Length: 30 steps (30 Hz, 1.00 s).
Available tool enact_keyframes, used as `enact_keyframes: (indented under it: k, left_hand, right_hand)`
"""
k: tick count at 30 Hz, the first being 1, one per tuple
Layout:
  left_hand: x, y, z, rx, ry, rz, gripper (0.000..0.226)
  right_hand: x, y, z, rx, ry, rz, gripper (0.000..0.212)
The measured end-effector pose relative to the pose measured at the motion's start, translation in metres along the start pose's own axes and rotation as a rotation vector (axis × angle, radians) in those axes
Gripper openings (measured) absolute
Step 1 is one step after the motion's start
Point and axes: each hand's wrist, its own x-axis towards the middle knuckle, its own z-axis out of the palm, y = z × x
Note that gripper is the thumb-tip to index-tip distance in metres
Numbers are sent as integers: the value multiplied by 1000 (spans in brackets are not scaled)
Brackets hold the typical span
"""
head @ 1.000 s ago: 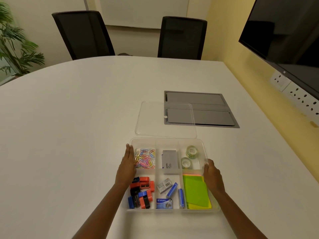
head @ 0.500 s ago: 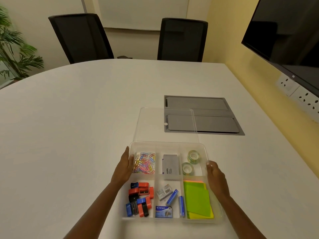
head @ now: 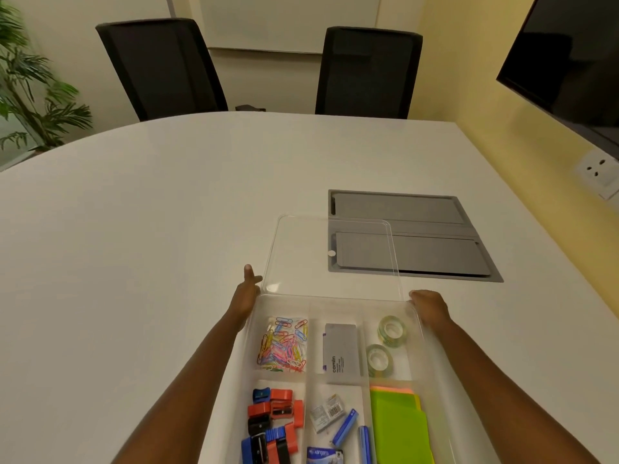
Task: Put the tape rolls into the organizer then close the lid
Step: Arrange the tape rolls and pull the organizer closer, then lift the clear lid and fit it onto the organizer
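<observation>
**A:** Where are the tape rolls?

**B:** Two small clear tape rolls [head: 385, 343] lie in the far right compartment of the clear plastic compartment organizer [head: 420, 333], which sits on the white bench [head: 140, 236]. Beside them, in the middle compartment, is a grey box [head: 341, 353]; coloured paper clips [head: 283, 343] fill the far left one.

**A:** So which step is in hand?

**B:** Closing, by my reading. The flat transparent lid [head: 331, 256] lies open beyond the organizer's far edge, partly over a grey panel [head: 435, 236] set into the bench.

**A:** And the hands?

**B:** The left hand [head: 246, 293] is at the lid's near left corner, fingers spread; it appears to touch the edge without gripping anything. The right hand [head: 430, 306] rests curled at the organizer's far right corner. I cannot tell whether it pinches the lid.

**A:** What does the next move call for?

**B:** Probably taking both near corners and swinging or lifting the lid back over the tray, edges aligned, then pressing down evenly.
</observation>
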Motion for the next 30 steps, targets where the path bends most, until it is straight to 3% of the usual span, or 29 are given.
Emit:
enact_keyframes:
  k: [3,6,8,10,14,18,21,23,30]
  left_hand:
    - [7,3,3,-78,14,-10,66]
    - [10,6,2,-111,40,-12,53]
    - [13,7,-1,-118,83,16,33]
    - [13,10,-4,-74,97,63,38]
    - [4,14,-4,98,144,281,58]
    - [-5,23,0,115,170,417,38]
    - [-12,29,8,274,141,493,23]
    - [-15,28,12,398,133,455,11]
    - [-13,18,14,467,179,305,23]
  right_hand:
    - [9,-7,4,38,-31,23,37]
    - [13,-10,10,97,-8,6,14]
    - [13,-12,12,233,14,-21,21]
    - [11,-20,11,258,35,-84,27]
    - [-3,-42,7,222,70,-300,33]
    - [-25,-54,1,-54,176,-658,30]
    - [-33,-60,2,-266,189,-833,30]
    - [-33,-58,3,-303,172,-824,28]
    - [-24,-19,-4,-298,105,-553,25]
